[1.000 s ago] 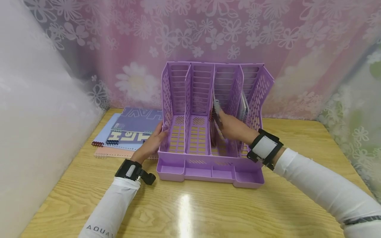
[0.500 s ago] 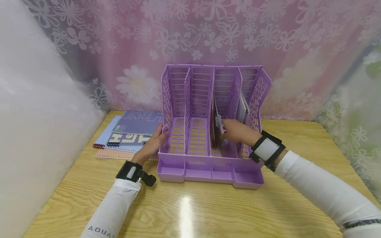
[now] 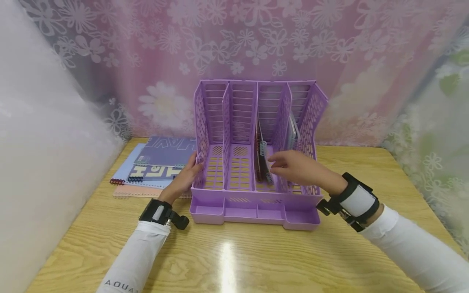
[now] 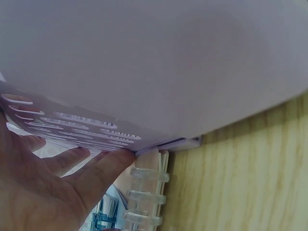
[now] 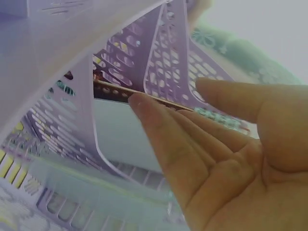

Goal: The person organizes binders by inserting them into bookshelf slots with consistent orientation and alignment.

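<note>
A purple desk file organizer (image 3: 253, 192) with upright dividers stands on the table. Against its outer left wall rests my left hand (image 3: 182, 180), its fairly straight fingers touching the slotted plastic in the left wrist view. My right hand (image 3: 296, 167) hovers at the front of the third compartment from the left, fingers extended and holding nothing. Just left of its fingertips, spiral notebooks (image 3: 261, 162) stand on edge against that compartment's left divider. More notebooks (image 3: 292, 132) stand in the rightmost compartment, partly hidden by a divider.
Left of the organizer lies an overlapping pile of spiral notebooks (image 3: 159, 152) with blue, light-blue and peach covers. Shallow trays (image 3: 209, 209) run along the organizer's front. Behind the wooden table (image 3: 176, 252) hangs a floral curtain (image 3: 165, 40).
My right hand has let go of a spiral notebook in the third compartment and drawn back slightly to the right. That notebook now sits lower beside another. My left hand stays at the organizer's side.
</note>
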Motion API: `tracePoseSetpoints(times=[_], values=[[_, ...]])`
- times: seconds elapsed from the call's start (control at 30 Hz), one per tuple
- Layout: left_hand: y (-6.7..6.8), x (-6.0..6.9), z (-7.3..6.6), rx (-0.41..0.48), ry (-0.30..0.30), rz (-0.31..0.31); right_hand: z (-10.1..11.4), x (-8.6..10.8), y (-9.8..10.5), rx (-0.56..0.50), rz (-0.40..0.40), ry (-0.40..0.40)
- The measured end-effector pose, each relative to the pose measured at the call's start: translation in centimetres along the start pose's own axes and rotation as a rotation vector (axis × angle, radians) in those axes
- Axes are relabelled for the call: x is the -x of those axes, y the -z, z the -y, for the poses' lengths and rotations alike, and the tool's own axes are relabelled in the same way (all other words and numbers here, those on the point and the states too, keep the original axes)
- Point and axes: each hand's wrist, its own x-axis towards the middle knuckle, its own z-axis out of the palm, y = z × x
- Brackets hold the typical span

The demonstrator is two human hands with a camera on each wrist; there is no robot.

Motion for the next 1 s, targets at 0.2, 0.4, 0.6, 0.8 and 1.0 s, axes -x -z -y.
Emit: tracePoseSetpoints(times=[0.2, 0.4, 0.6, 0.8, 1.0], values=[[0.3, 0.6, -0.9, 0.023, 0.017, 0.01, -1.2, 2.3, 0.7, -0.121, -0.083, 0.009], [0.3, 1.5, -3.1, 0.016, 0.026, 0.024, -3.3, 4.6, 1.8, -0.403, -0.19, -0.003], [0.6, 0.7, -1.3, 0.015, 0.02, 0.002, -6.1, 5.0, 1.4, -0.348, -0.47, 0.003], [0.5, 0.0, 0.1, 0.007, -0.013, -0.006, -9.5, 3.6, 0.4, -0.204, -0.514, -0.098], [-0.1, 0.1, -0.1, 0.002, -0.002, -0.001, -11.7, 2.6, -0.9, -0.278, -0.255, -0.072]])
